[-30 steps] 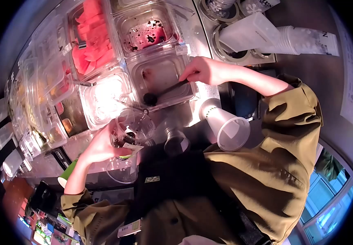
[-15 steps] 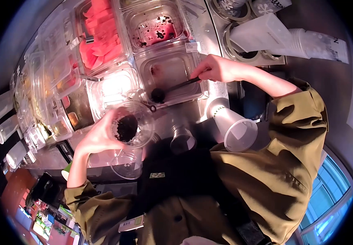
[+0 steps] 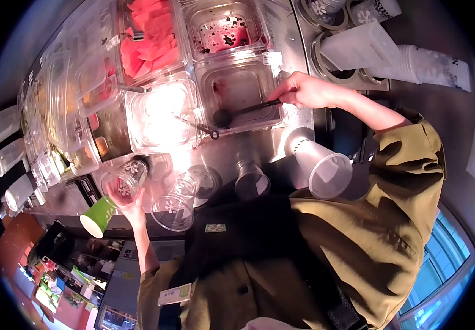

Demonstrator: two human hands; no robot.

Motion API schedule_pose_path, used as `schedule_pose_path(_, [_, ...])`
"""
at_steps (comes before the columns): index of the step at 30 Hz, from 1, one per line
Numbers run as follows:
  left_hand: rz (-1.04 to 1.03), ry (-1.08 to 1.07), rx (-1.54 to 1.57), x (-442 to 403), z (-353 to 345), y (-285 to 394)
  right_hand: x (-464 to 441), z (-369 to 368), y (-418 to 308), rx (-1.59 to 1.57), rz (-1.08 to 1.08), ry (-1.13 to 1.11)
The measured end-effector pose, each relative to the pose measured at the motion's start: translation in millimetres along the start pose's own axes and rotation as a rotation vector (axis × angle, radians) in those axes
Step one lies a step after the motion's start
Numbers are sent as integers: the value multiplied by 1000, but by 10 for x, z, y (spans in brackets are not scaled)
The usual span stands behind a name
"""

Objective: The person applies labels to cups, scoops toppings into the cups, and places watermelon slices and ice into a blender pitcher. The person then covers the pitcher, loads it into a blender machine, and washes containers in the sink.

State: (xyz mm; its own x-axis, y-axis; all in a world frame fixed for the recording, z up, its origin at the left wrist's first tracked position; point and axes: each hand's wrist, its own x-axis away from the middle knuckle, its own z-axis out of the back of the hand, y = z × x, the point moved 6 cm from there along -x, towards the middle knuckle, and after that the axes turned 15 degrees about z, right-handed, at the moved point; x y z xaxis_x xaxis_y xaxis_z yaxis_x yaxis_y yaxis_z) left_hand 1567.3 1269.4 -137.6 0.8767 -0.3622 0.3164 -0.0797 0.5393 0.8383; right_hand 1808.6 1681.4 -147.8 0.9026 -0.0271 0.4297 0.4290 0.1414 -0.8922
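Note:
My right hand [image 3: 306, 91] grips the black handle of a scoop [image 3: 254, 108]. Its round dark head rests low in a clear-walled tub [image 3: 243, 91] that holds only a little residue. Down on the left, my left hand [image 3: 130, 204] has its fingers around a clear plastic cup [image 3: 133, 177] with a white flower print, close to the counter. Something dark shows at the cup's far end. Just beside that hand a green paper cup [image 3: 97, 217] lies tilted at the counter's edge. Whether the green cup touches the fingers I cannot tell.
A tub of red fruit pieces [image 3: 149, 38] and a tub with dark bits in pink liquid [image 3: 226, 33] stand behind. A utensil crosses a brightly lit tub [image 3: 163, 115]. Clear cups [image 3: 174, 212] and a white cup [image 3: 328, 173] line the front; stacked cups [image 3: 424, 66] lie right.
My left hand has carried the clear cup with dark contents away from the tubs, left toward the green cup. The right hand keeps the scoop in the same tub. The view has shifted slightly.

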Motion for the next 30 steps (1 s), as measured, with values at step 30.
schedule_pose_path(30, [-311, -837, -827, -1178, -2970, 1843, 179, 55, -190, 72, 111, 29])
